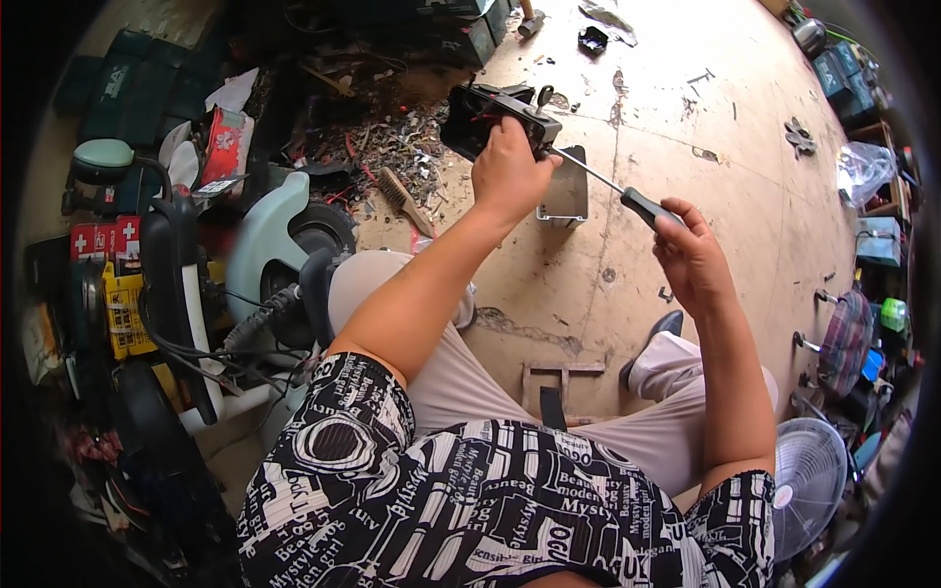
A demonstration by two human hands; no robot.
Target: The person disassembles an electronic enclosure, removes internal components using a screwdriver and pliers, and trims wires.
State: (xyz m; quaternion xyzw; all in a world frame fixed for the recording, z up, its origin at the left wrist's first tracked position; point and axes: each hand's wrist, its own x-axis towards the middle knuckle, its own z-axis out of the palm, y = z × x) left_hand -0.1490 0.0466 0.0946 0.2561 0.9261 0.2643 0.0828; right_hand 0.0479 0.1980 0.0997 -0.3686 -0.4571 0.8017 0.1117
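My left hand grips a black box-shaped plastic housing, tilted, with red wires showing inside it. My right hand has its fingers closed round the dark green handle of a long screwdriver. The steel shaft slants up and left, its tip at the housing's near right edge, beside my left fingers. Whether the tip sits in a screw is too small to make out. Just below the housing, an open rectangular container with a dark inside stands on the floor.
Scraps and small debris litter the floor at the far left, near a wooden-handled brush. A pale green scooter with loose cables stands on the left. A metal frame lies between my legs; a fan is at right.
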